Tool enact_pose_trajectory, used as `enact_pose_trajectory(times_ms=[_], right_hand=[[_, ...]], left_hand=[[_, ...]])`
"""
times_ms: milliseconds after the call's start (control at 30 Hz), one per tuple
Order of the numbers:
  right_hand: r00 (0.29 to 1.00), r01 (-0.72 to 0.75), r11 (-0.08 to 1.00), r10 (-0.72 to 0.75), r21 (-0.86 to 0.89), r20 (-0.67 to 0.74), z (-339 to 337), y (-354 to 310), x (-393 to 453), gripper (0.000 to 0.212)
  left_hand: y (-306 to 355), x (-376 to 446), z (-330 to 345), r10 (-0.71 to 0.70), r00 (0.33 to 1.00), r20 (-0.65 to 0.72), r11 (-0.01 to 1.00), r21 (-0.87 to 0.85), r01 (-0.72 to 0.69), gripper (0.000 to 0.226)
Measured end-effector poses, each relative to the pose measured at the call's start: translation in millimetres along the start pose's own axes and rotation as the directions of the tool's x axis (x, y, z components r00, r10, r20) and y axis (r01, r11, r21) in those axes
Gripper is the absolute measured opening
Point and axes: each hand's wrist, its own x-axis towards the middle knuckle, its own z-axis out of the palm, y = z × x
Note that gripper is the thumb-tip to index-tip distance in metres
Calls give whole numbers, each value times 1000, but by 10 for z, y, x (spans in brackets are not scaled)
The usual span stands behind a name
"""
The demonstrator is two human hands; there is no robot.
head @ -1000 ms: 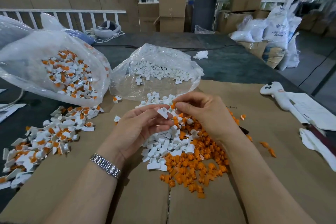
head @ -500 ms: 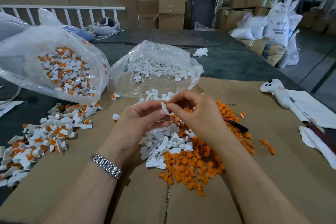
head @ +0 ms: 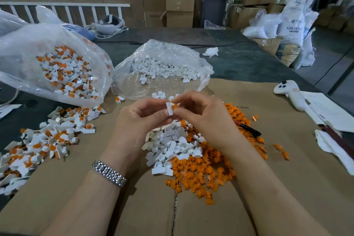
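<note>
Tiny white clip met an orange plug
Left hand pinched the clip upright, right hand pinched the plug against it.

From my end the desk is dark grey, with a cardboard sheet flat over the near part. On the cardboard: a heap of white clips and orange plugs, a black marker and a white controller. Assembled pieces straddle its left edge, and two clear bags lie behind
</note>
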Motion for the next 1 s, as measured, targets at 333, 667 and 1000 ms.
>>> enact_pose_trajectory(times_ms=[333, 667, 1000], right_hand=[[975, 209, 934, -220, -290, -6, 37, 7, -3, 19], [989, -60, 891, -10, -449, -151, -151, 60, 48, 43], [884, -403, 431, 410, -807, -223, -407, 281, 29, 42]], left_hand=[[33, 59, -38, -112, 992, 51, 989, -87, 116, 14], [-2, 96, -71, -198, 980, 11, 961, -195, 196, 12], [47, 90, -66, -229, 972, -53, 968, -122, 221, 11]])
